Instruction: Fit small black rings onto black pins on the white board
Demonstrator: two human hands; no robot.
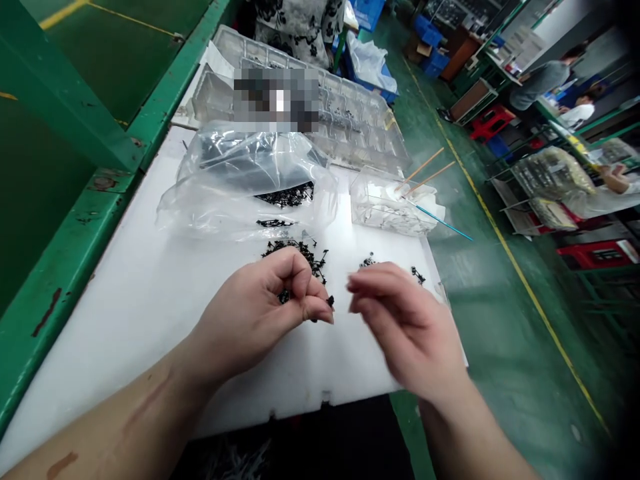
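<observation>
My left hand is closed in a pinch over the white tabletop. A small black part shows at its thumb and fingertips. To its right, my right hand has its thumb and fingers brought close together; whatever is between the tips, if anything, is too small to make out. The two hands are a short gap apart. Just behind my left hand lies a pile of small black parts. Beyond my right fingertips sit a few tiny shiny pieces and a small black cluster.
Behind the pile lies a clear plastic bag with more black parts. A clear box of white material holds thin sticks and a blue rod. Farther back are compartment trays. A green metal frame borders the left side. Other people are in the background.
</observation>
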